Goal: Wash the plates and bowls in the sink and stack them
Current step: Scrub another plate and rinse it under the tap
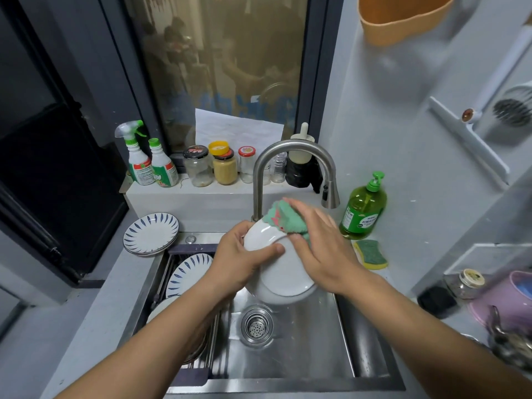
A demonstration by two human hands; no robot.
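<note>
A white plate (280, 266) is held tilted above the steel sink (302, 352), over the round drain strainer (257, 326) and just in front of the curved faucet (290, 168). Its plain, glossy underside is turned toward the camera, with a raised foot ring showing near the lower edge; no pattern can be seen on this face.

The plate is gripped at its left rim by the left hand (239, 257): the thumb is laid across the underside and the other fingers are curled behind the rim, so the hand is closed around the plate. A green cloth (283, 221) with small pink marks is pressed against the plate's upper edge by the right hand (319, 249), whose fingers are spread almost flat over the cloth, with part of the fabric bunched beneath them.

Inside the sink on the left, a wire rack (172, 269) is seen, and a patterned plate (188, 273), white with dark blue leaf strokes around the rim, is leaned in it. Further dishes lower in the rack are largely hidden by the left forearm. On the counter at the sink's far-left corner, a short stack of matching plates (151, 233) is set.

To the right of the faucet a green bottle of dish soap (363, 210) is stood, and a yellow-and-green sponge (371, 254) is laid just in front of it. Spray bottles (149, 162) and jars (218, 165) are lined along the window ledge behind.
</note>
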